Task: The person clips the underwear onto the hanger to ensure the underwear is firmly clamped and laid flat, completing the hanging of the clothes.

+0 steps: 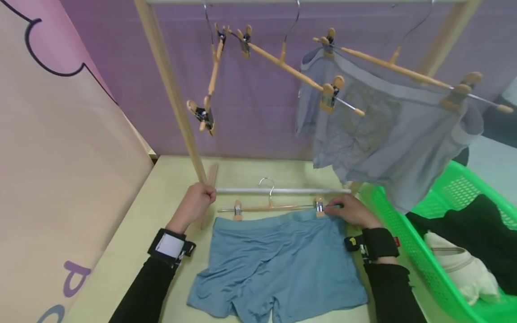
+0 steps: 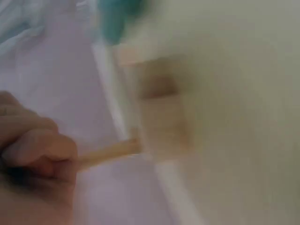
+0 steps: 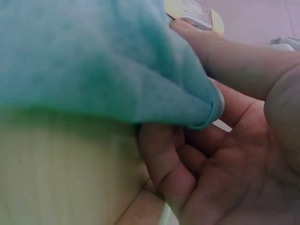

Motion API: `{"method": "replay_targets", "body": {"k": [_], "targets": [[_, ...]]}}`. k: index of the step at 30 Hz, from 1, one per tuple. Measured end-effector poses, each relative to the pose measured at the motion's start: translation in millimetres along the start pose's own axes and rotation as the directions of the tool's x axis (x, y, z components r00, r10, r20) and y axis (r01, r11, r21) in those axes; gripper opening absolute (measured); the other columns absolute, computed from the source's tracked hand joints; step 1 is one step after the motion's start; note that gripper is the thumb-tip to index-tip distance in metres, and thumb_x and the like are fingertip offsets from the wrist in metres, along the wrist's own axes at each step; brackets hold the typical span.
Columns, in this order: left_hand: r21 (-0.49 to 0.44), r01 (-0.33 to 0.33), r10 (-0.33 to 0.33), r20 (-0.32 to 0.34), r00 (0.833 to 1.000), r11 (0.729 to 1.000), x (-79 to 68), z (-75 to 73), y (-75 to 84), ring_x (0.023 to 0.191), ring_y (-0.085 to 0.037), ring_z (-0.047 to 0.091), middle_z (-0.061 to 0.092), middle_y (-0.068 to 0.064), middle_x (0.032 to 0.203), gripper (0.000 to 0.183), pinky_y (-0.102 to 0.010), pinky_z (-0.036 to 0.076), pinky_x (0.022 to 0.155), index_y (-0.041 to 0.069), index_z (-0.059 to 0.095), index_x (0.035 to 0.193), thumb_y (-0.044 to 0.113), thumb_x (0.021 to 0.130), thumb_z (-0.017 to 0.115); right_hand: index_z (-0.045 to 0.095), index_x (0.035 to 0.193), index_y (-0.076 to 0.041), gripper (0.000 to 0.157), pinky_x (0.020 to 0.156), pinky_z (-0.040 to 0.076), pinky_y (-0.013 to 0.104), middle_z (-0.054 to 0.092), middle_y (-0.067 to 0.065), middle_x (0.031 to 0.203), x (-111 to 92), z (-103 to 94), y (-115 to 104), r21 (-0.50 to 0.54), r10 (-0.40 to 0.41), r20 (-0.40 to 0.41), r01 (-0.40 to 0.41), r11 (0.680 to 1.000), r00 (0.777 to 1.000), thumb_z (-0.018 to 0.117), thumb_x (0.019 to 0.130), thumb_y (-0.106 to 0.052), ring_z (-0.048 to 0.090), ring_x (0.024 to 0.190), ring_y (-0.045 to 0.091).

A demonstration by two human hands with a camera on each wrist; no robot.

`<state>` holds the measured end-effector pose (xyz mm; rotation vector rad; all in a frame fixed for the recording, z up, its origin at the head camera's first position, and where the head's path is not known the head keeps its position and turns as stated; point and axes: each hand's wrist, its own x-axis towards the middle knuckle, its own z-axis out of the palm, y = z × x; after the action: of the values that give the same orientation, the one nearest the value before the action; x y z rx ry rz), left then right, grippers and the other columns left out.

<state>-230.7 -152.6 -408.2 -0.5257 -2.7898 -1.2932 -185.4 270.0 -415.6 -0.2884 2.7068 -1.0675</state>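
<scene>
Light blue boxer shorts [image 1: 278,264] lie spread on the table, with the waistband toward the rack. Along that waistband lies a clip hanger [image 1: 270,207]; its right clip [image 1: 319,207] overlaps the band, while its left clip [image 1: 238,211] sits just above the edge. My right hand [image 1: 350,210] pinches the right corner of the waistband beside the right clip; in the right wrist view its thumb [image 3: 234,58] lies over the blue cloth [image 3: 117,61], fingers behind. My left hand [image 1: 195,202] grips the wooden post [image 1: 171,89] of the rack low down, its fingers [image 2: 40,140] curled.
Overhead hang two bare clip hangers [image 1: 216,67] [image 1: 282,65] and grey boxer shorts [image 1: 363,112] clipped to another. A white crossbar [image 1: 300,190] runs low behind the blue shorts. At right, a green basket [image 1: 420,264] holds black and white cloth. A purple panel [image 1: 258,125] stands behind.
</scene>
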Motion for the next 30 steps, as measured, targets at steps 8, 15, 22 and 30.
{"method": "replay_targets", "body": {"k": [8,15,22,30], "targets": [[0.043,0.130,-0.135,0.148,0.980,0.991,-13.5,0.2,-15.3,0.073,-0.019,0.059,0.065,-0.012,0.087,0.011,-0.029,0.049,0.061,-0.001,0.064,0.095,-0.001,0.095,0.053,0.066,0.110,0.006,0.027,0.082,0.050,0.050,0.065,0.025,0.108,-6,-4.7,-33,-0.156,0.018,-0.161,-0.044,0.987,0.987,0.064,0.097,-0.017,0.061,0.098,0.040],[0.085,0.096,-0.115,0.245,0.963,0.992,-21.3,3.2,-10.4,0.072,-0.017,0.061,0.067,-0.008,0.089,0.023,-0.031,0.052,0.063,0.003,0.067,0.097,0.024,0.090,0.074,0.062,0.115,0.006,0.030,0.078,0.052,0.050,0.066,0.024,0.106,12,27.3,-117,-0.398,-0.107,-0.312,-0.028,0.917,0.944,0.066,0.095,-0.015,0.064,0.093,0.037],[0.196,0.071,-0.123,0.264,0.957,0.978,-22.1,9.2,-7.5,0.075,-0.015,0.059,0.066,-0.002,0.082,0.032,-0.032,0.050,0.069,0.006,0.069,0.090,0.027,0.075,0.088,0.062,0.124,-0.004,0.034,0.081,0.054,0.040,0.070,0.012,0.107,74,90.0,-168,-0.253,-0.131,0.026,0.134,0.958,0.991,0.064,0.098,-0.026,0.067,0.095,0.026],[0.203,0.043,-0.106,0.312,0.944,0.978,-19.1,11.6,-6.1,0.068,-0.012,0.055,0.062,0.000,0.075,0.027,-0.028,0.046,0.064,0.006,0.069,0.090,0.019,0.076,0.087,0.074,0.101,-0.010,0.013,0.067,0.049,0.032,0.070,0.005,0.085,101,132.5,-164,-0.257,-0.235,0.084,0.249,0.934,0.968,0.072,0.091,-0.019,0.062,0.075,0.019]]}}
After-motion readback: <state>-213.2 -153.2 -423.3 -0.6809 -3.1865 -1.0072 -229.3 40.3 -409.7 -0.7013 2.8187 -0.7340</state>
